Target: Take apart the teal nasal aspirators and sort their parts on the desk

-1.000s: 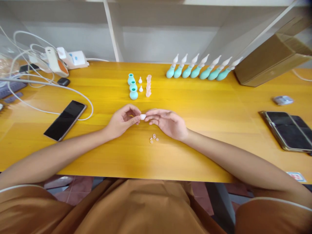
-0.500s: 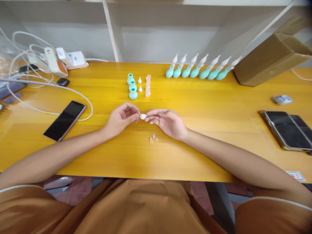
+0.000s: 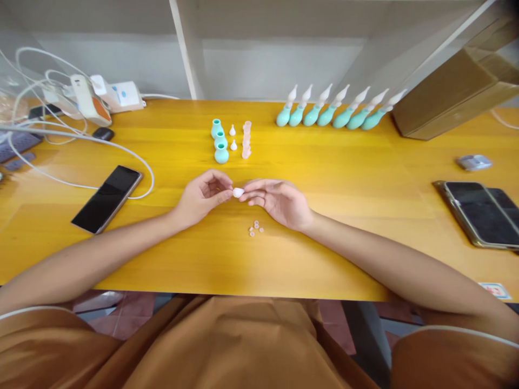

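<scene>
Head view puts a small white silicone tip [image 3: 238, 192] at the centre of the frame, just above the yellow table [image 3: 344, 178], pinched between both of your hands. Your left hand [image 3: 201, 198] nips its left end between thumb and forefinger; your right hand [image 3: 278, 201] meets it from the right with its fingertips closed on the other end, the remaining fingers loosely spread. It looks very light, soft and squashy, and probably a little slick, so grip it gently at the wider base rather than the narrow point, or it may deform or pop out.

Just below your right hand lie a few tiny clear beads [image 3: 255, 228]. Above centre stand three teal bulbs [image 3: 219, 142] in a column, with two more white tips [image 3: 232, 137] and a stack of pink pieces [image 3: 246, 140] beside them. Toward the upper right, a row of assembled teal aspirators [image 3: 336, 111] leans near a cardboard box [image 3: 454, 92]. A black phone [image 3: 107, 198] lies at the left by white cables [image 3: 81, 146]; more phones [image 3: 478, 213] sit at the right edge.
</scene>
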Demonstrator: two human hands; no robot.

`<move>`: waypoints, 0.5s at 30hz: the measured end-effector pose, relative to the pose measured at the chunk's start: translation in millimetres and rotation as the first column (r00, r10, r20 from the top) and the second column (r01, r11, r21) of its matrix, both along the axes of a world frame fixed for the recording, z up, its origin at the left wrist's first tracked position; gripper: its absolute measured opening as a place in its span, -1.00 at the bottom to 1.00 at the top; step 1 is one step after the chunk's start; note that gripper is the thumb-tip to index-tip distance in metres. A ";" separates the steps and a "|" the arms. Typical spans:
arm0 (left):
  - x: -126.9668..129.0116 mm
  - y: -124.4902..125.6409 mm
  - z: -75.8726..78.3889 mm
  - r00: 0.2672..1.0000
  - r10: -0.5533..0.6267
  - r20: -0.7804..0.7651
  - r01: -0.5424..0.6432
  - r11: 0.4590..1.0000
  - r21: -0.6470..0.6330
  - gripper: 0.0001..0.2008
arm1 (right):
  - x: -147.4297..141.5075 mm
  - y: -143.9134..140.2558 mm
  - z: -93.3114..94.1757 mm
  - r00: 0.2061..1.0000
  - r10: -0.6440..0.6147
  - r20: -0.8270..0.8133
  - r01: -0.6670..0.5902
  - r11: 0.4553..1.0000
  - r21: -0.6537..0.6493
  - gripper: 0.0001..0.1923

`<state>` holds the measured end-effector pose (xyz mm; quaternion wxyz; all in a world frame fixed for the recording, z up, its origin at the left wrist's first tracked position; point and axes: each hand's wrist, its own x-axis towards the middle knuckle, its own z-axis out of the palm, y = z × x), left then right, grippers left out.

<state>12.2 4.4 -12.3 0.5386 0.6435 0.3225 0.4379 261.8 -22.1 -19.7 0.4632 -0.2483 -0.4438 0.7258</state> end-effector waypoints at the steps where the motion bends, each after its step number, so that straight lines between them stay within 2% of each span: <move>1: 0.0 -0.1 0.0 1.000 -0.001 -0.004 0.001 1.000 0.000 -0.62 | 0.1 0.0 -0.1 1.000 0.000 0.000 0.000 1.000 0.000 -0.67; 7: -0.7 1.2 -3.3 1.000 -0.009 -0.006 0.009 1.000 0.016 -0.59 | -0.5 -1.0 0.2 1.000 -0.001 -0.009 0.001 1.000 0.017 -0.66; 11: -2.6 -0.3 0.6 0.999 -0.012 -0.030 0.014 0.999 0.050 -0.65 | 1.2 2.0 0.7 0.997 -0.078 0.019 0.077 0.996 0.050 -0.70; 13: -4.1 -3.4 5.9 0.992 -0.023 -0.128 0.043 0.987 0.154 -0.75 | 3.8 5.9 0.1 0.989 -0.146 0.037 0.143 0.988 0.062 -0.71; 15: -5.0 -7.6 10.7 0.954 -0.057 -0.294 0.155 0.934 0.321 -0.86 | 6.7 10.3 -1.0 0.977 -0.207 0.053 0.203 0.977 0.064 -0.69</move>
